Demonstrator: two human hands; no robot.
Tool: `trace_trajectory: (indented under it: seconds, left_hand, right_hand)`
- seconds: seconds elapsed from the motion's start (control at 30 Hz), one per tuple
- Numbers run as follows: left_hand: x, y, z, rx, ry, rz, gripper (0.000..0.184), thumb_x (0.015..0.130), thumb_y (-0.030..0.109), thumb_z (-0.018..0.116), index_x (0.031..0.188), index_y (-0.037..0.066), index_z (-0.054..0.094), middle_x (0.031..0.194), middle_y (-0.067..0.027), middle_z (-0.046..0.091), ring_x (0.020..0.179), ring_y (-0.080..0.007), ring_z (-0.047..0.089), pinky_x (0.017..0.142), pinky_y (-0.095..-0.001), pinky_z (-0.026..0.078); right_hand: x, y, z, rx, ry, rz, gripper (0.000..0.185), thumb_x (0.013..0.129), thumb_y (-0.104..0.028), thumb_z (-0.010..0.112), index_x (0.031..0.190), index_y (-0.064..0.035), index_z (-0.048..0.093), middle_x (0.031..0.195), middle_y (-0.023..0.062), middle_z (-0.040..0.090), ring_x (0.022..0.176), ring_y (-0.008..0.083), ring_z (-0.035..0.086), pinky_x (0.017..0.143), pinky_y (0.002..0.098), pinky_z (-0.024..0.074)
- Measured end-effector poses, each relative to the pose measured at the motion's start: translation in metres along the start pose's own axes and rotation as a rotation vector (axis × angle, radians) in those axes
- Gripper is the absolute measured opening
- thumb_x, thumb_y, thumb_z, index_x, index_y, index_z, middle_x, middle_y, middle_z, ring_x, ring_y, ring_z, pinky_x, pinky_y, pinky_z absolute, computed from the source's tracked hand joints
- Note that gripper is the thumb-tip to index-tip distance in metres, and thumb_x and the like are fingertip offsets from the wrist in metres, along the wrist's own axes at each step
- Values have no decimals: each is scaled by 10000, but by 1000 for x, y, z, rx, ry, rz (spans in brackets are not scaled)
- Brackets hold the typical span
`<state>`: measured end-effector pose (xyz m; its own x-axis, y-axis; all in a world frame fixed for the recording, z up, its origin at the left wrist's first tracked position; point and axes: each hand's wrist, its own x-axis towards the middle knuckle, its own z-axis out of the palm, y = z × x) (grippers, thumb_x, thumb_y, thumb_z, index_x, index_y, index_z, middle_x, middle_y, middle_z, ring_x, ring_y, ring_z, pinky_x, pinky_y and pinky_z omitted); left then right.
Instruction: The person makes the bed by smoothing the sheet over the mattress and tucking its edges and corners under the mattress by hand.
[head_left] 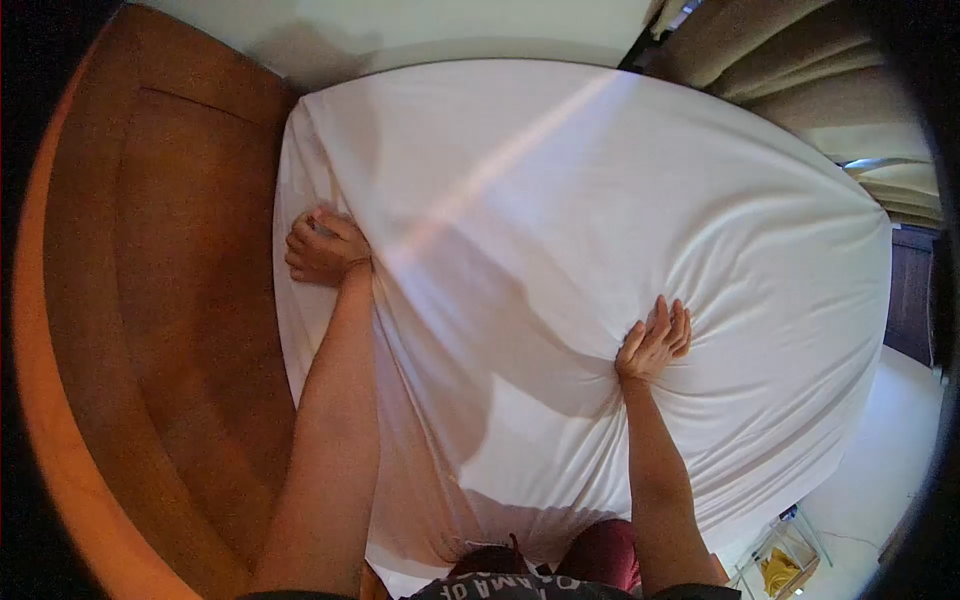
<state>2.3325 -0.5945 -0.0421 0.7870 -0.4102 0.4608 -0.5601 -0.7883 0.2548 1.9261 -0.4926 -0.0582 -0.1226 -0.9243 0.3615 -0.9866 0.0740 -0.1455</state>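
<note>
A white bed sheet (560,220) covers the mattress, with folds and creases across it. My left hand (325,247) is on the sheet near the wooden headboard, its fingers curled in. A long taut fold of cloth passes by that wrist; the fingertips are partly hidden and slightly blurred. Right of the bed's middle, my right hand (655,342) presses down on the sheet, fingers apart and bent a little. Wrinkles fan out around it toward the far right edge.
A brown wooden headboard (200,270) borders the bed on the left. A pale wall (450,30) stands behind, with beige curtains (790,60) at the upper right. At the lower right, a small rack (800,560) holds something yellow (780,572).
</note>
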Motion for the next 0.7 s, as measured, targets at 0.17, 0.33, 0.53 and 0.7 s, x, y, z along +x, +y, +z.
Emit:
trace_trajectory:
  seconds: [0.17, 0.33, 0.53, 0.7]
  left_hand:
    - [7, 3, 2, -43, 151, 31, 364, 797, 396, 476, 1016, 116, 552, 987, -108, 570, 925, -318, 500, 807, -433, 316]
    - [13, -7, 9, -3, 5, 1, 297, 794, 397, 501, 912, 129, 557, 941, -81, 562, 914, -302, 502, 789, -434, 325]
    - [17, -16, 22, 116, -4, 38, 249, 833, 386, 446, 868, 167, 561, 897, -45, 552, 873, -288, 510, 762, -429, 335]
    - [23, -15, 18, 179, -6, 23, 298, 862, 414, 399, 887, 168, 565, 917, -54, 547, 886, -284, 505, 749, -438, 342]
  right_hand:
    - [3, -6, -2, 15, 30, -19, 429, 891, -343, 356, 1218, -92, 476, 1285, 133, 399, 1220, 330, 319, 1023, 487, 173]
    - [7, -12, -12, -17, -15, 4, 458, 875, -368, 400, 1217, -72, 471, 1249, 143, 432, 1188, 331, 348, 983, 485, 214]
    - [42, -30, -4, 61, -4, 578, 568, 796, -535, 510, 1095, -52, 518, 1113, 135, 521, 1085, 317, 430, 935, 450, 269]
    - [120, -32, -30, -87, -480, 861, 683, 767, -646, 484, 1052, -30, 563, 1045, 153, 583, 1052, 324, 496, 912, 421, 349]
